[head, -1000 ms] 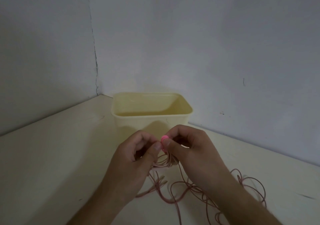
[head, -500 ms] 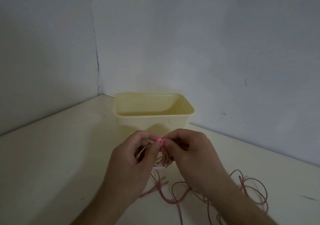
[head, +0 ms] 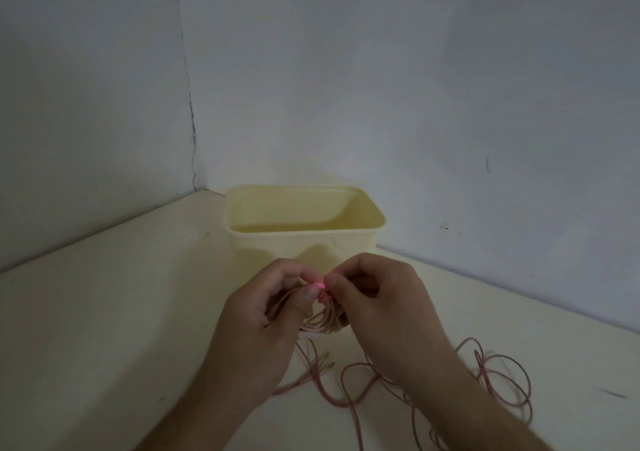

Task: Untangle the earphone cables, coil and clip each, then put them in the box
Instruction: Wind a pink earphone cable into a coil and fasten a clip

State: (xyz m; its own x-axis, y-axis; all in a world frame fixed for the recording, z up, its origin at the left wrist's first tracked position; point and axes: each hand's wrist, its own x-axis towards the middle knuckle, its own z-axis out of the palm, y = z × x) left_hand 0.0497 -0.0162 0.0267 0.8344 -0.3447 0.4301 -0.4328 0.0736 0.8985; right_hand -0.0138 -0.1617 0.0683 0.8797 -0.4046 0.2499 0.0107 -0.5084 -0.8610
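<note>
No text, label, brand or number can be read anywhere.

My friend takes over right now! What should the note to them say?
Left hand holds the coil; both hands pinch the pink clip on it, right hand from the other side.
The coil is in front of the box.
Loose cable lies tangled on the table.
Done: one cable coiled.
Left: finish clipping, put it in the box, then untangle, coil and clip the rest.
</note>
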